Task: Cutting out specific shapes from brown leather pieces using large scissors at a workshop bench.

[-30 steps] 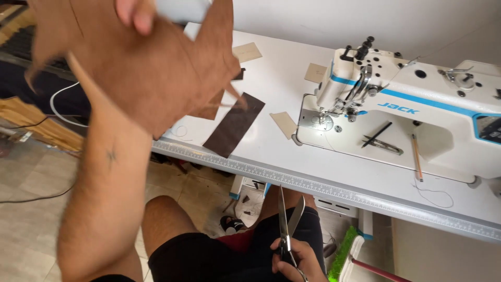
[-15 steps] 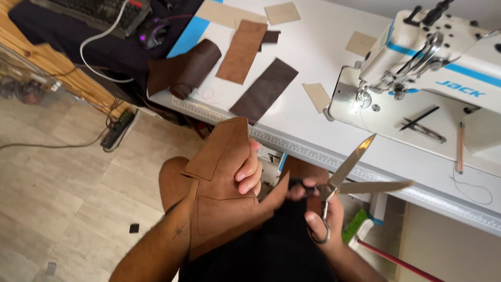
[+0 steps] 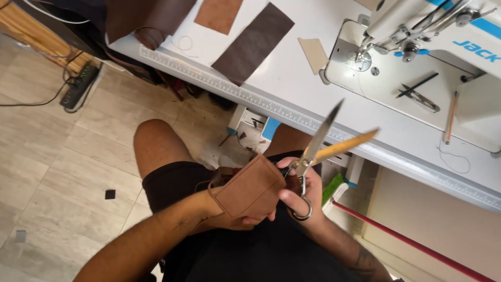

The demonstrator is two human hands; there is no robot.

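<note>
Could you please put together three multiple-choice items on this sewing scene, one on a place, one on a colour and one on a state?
1. Where does the dark brown rectangular leather strip lie?
A. on the white table
B. on the tiled floor
C. on the person's lap

2. What colour is the folded leather piece in the left hand?
A. tan brown
B. blue
C. white

3. How do the blades of the large metal scissors in the right hand stand?
A. shut flat
B. spread open
C. wrapped in leather

Answers: 1 A, the strip rests flat on the tabletop beside the white sewing machine. 2 A, its surface is tan brown. 3 B, the two blades point apart in a V.
</note>
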